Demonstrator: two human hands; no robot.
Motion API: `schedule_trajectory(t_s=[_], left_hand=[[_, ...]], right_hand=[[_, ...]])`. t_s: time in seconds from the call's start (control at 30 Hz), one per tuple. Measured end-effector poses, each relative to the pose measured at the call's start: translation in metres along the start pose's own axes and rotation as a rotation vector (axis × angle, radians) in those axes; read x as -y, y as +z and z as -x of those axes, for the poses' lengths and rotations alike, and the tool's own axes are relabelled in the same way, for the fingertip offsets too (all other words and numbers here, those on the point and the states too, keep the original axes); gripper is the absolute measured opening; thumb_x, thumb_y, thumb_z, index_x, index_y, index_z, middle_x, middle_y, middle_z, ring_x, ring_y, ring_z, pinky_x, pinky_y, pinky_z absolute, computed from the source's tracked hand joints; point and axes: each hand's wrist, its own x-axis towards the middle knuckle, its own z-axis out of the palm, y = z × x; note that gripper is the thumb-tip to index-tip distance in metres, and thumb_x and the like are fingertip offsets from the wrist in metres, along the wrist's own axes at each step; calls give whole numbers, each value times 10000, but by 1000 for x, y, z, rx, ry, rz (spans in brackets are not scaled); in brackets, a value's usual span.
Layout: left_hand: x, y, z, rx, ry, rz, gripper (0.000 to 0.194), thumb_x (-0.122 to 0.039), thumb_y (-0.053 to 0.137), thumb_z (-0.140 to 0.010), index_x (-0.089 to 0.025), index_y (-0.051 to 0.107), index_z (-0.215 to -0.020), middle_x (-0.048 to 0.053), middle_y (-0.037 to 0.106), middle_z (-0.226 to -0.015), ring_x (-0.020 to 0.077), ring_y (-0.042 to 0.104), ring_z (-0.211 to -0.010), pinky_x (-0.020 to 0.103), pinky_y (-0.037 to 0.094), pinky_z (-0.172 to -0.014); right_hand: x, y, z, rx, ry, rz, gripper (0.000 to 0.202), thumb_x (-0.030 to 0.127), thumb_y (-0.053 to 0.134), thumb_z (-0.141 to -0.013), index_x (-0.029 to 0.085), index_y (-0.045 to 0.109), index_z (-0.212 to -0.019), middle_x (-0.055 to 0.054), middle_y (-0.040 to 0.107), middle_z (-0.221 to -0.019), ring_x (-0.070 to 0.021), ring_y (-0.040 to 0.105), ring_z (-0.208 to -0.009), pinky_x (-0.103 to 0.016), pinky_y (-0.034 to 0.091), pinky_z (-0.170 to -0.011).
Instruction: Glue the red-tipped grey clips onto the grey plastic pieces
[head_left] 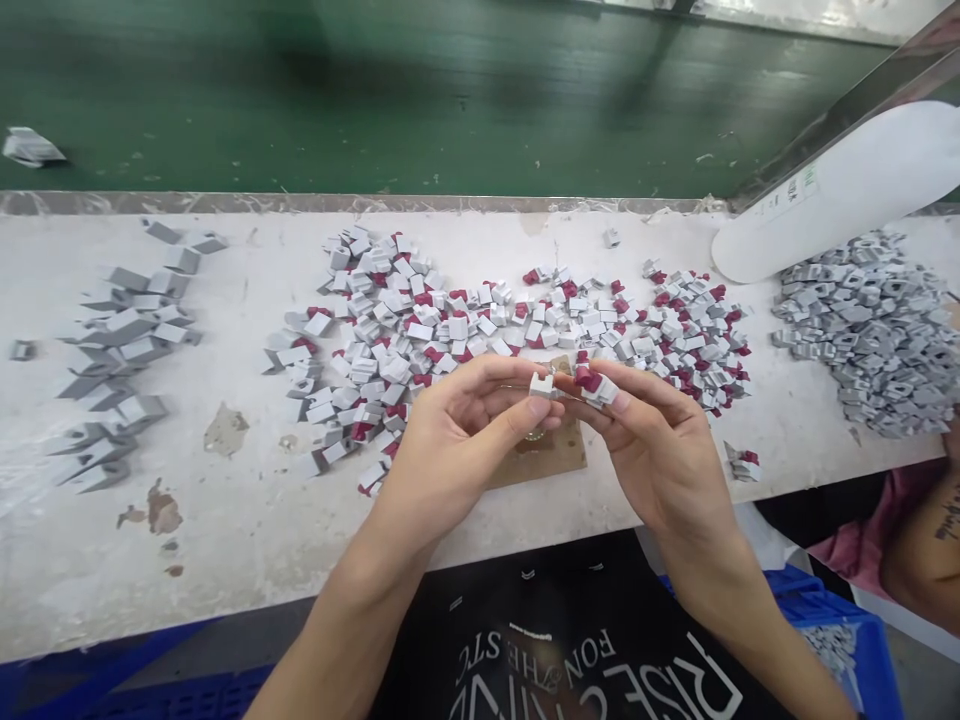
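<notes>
With your left hand [450, 430] pinching the notched pale piece [541, 388] and your right hand [664, 450] pinching the grey-and-maroon piece [598, 388], slightly apart above the brown card [559, 455] by the table's [262, 540] near edge, use light, steady fingertip grips that leave the notch and maroon part uncovered. The notch opens toward the far edge, that piece's long axis being unclear; the other's maroon end points toward the far-left corner, its long axis slanting back toward the near-right.

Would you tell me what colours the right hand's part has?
The part is dark red and pale grey; head view.
</notes>
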Motion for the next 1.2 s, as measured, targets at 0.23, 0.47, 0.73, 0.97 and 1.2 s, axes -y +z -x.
schedule_trajectory(t_s=[0.23,0.47,0.73,0.97,1.2], left_hand=[[6,0,2,-49,-13,-8,257,-383,922,-1035,-266,889,-1262,37,884,-1005,198,858,-909,322,746,-877],[9,2,5,-87,25,-40,209,-396,862,-1093,-264,901,-1250,59,902,-1160,194,857,-997,308,727,-926],[10,1,4,-41,60,-101,173,-396,852,-1096,-309,923,-1228,54,875,-1319,192,823,-1096,280,700,-956],[4,-2,2,-12,116,-277,122,-353,819,-1103,-343,923,-1166,43,855,-1273,208,819,-1111,276,701,-931],[-14,-2,-12,69,210,-450,185,-362,738,-1132,-367,888,-1241,45,826,-1118,215,807,-902,331,685,-793]], right_hand=[[0,8,-3,-4,-25,20,161,439,893,-1060,383,946,-1201,-26,923,-1247,-316,886,-1214,-581,743,-1109],[-5,14,-2,-42,-31,-38,131,419,929,-1039,385,964,-1161,-22,923,-1209,-278,874,-1197,-508,745,-1091],[-7,15,0,13,-87,55,178,360,849,-1082,389,953,-1223,-29,875,-1158,-259,831,-1154,-449,737,-1000],[-5,11,1,63,-186,243,241,258,809,-1095,380,953,-1245,-36,821,-1052,-206,777,-951,-344,687,-799],[-2,12,-15,91,-243,160,236,281,800,-1104,376,954,-1256,-46,839,-1049,-215,800,-966,-352,704,-813]])
